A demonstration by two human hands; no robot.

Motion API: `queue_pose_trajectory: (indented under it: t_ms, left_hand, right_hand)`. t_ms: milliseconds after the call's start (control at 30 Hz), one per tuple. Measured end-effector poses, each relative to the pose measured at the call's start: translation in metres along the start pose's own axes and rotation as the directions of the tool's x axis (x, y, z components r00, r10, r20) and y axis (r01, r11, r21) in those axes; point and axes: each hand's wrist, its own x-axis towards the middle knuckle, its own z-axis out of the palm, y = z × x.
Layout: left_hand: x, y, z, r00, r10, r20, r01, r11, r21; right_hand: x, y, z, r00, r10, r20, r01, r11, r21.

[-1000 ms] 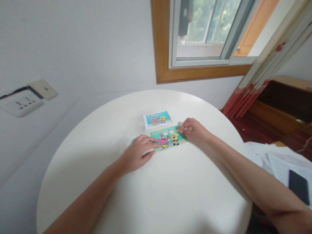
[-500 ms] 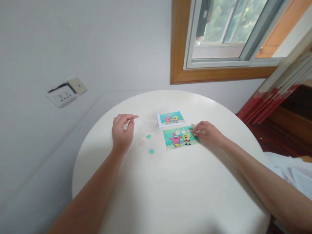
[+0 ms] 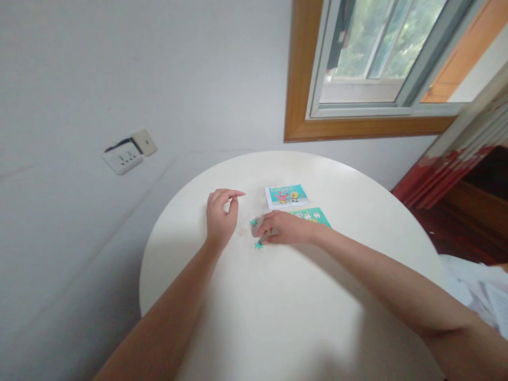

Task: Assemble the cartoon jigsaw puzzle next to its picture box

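My right hand reaches across the jigsaw puzzle with its fingers apart, covering much of the puzzle. Its thumb is at the edge of a loose teal puzzle piece; whether they touch I cannot tell. Another teal piece lies by its fingertips, and a faint pale piece sits to the left. White piece-shaped gaps show in the puzzle's uncovered part. My left hand hovers or rests left of the pieces, holding nothing visible, index finger stretched out and thumb apart. Behind the puzzle lies a picture card with cartoon figures.
Everything lies on a round white table set against a wall with a socket. A wood-framed window is beyond the table. Papers are at the right, below a red and white curtain.
My right hand has moved left from the puzzle's right edge to the loose teal pieces. My left hand keeps its pose. The whole view has shifted slightly.
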Motion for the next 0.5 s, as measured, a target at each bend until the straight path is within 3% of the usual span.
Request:
queue_pose_trajectory:
  t_ms: [233,500]
  left_hand:
    - [0.001,0.001,0.0,1.0,0.029,0.013,-0.029,1.0,0.011]
    - [0.0,-0.002,0.004,0.997,0.062,0.044,-0.064,0.998,0.03]
  right_hand:
    - [0.0,-0.011,0.009,1.0,0.01,-0.006,-0.01,0.999,-0.039]
    - [0.01,-0.011,0.015,0.995,0.101,0.015,-0.102,0.989,0.109]
